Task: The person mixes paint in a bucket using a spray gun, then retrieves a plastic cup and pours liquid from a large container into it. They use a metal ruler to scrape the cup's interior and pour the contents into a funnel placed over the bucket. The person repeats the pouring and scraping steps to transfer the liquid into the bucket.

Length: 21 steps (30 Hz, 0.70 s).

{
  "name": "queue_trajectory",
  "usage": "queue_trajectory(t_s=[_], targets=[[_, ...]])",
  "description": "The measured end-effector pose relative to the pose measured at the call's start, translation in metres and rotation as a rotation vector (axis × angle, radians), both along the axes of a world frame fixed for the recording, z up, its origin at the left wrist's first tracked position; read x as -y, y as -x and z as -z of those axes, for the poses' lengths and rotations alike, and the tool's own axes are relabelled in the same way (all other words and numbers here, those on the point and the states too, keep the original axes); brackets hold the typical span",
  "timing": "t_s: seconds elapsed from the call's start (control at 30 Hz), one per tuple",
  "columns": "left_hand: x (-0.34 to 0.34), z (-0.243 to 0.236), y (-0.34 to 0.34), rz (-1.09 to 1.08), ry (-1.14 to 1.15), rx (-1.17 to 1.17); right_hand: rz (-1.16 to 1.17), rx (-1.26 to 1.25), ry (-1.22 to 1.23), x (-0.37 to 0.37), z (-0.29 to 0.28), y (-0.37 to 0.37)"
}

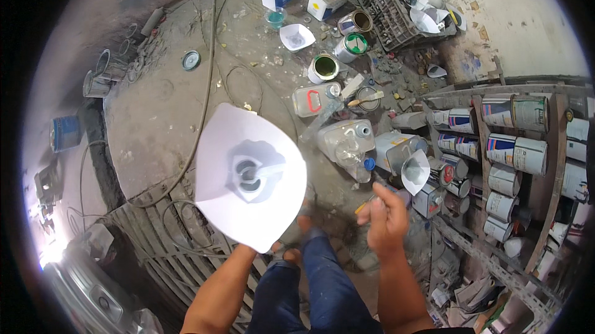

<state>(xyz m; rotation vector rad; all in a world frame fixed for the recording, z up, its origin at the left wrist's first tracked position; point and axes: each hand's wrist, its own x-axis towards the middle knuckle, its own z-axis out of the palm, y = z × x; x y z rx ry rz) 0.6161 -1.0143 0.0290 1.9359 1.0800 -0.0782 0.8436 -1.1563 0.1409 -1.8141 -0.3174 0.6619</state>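
Observation:
A white paper cone funnel [248,176] is held up in front of me, its wide mouth facing the camera; through its middle I see a grey filter section. My left hand [257,248] grips it from below and is almost fully hidden behind the paper. My right hand [385,217] hovers to the right of the cone, fingers loosely curled; whether it holds something small I cannot tell. My blue-trousered legs [316,284] are below.
Several open paint cans [323,67] and clear plastic jugs [346,138] stand on the concrete floor ahead. A second paper cone [414,171] sits in a tin. Shelves of cans [514,142] are on the right, a metal grate [161,235] on the left.

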Motion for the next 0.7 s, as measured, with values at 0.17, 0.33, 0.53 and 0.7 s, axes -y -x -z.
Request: queue_trajectory(t_s=[0.17,0.33,0.53,0.7], targets=[[0.005,0.05,0.001,-0.033,-0.042,0.112,-0.413,0.498,-0.011,-0.046,-0.053,0.013],[0.01,0.064,-0.023,-0.284,0.256,0.343,-0.469,0.749,-0.137,-0.078,-0.07,0.023],[0.003,0.024,-0.04,-0.22,0.057,0.435,-0.579,0.978,0.058,-0.078,-0.082,0.002],[0.0,0.023,-0.038,-0.241,0.142,0.459,-0.309,0.548,-0.031,-0.068,-0.096,-0.003]])
